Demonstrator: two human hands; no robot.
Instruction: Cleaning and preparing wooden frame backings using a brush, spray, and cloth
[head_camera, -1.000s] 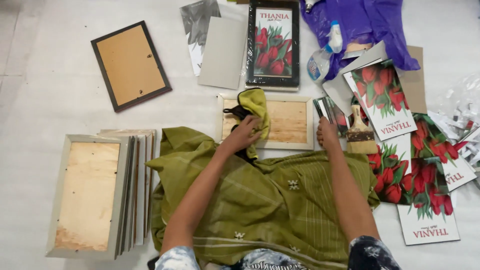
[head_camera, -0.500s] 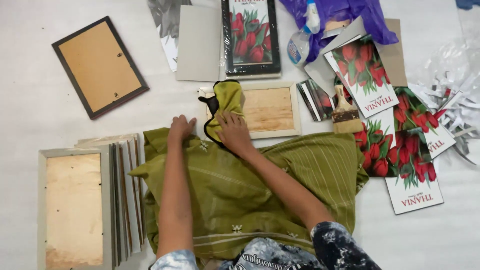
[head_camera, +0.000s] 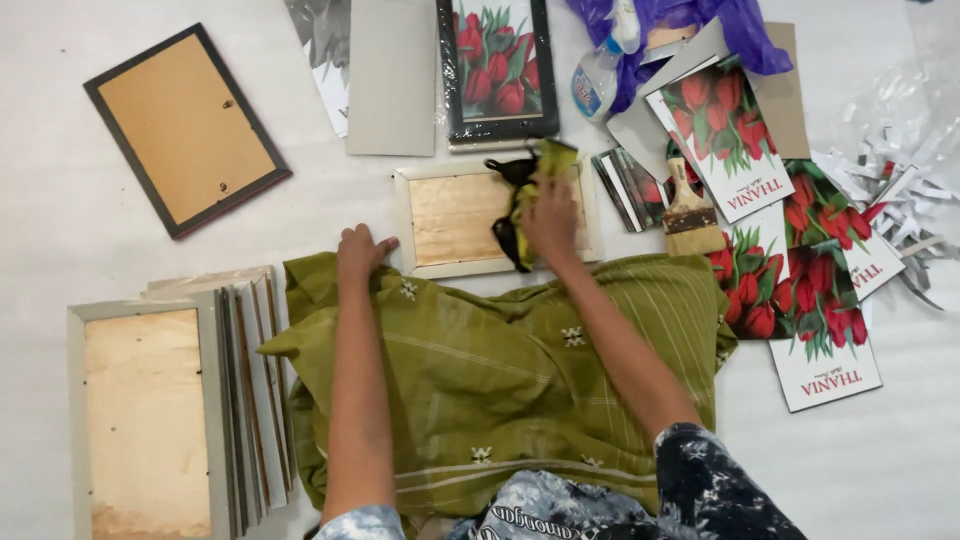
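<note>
Head view, right hand (head_camera: 550, 215) w/ cloth (head_camera: 530, 190) shifted right, left hand (head_camera: 360, 250) unmoved

stack of frames (head_camera: 180, 420) cut by bottom edge, cloth (head_camera: 530, 190) partly under right hand (head_camera: 552, 215)

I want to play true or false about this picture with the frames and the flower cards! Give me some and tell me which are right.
1. The right hand presses a yellow-green cloth onto the pale frame. True.
2. The left hand holds the paintbrush. False: the brush lies alone on the floor, right of the pale frame; the left hand rests by that frame's left edge.
3. A dark frame lies back side up at the top left. True.
4. The flower cards show blue flowers. False: they show red tulips.
5. A stack of frames sits at the lower left. True.
</note>
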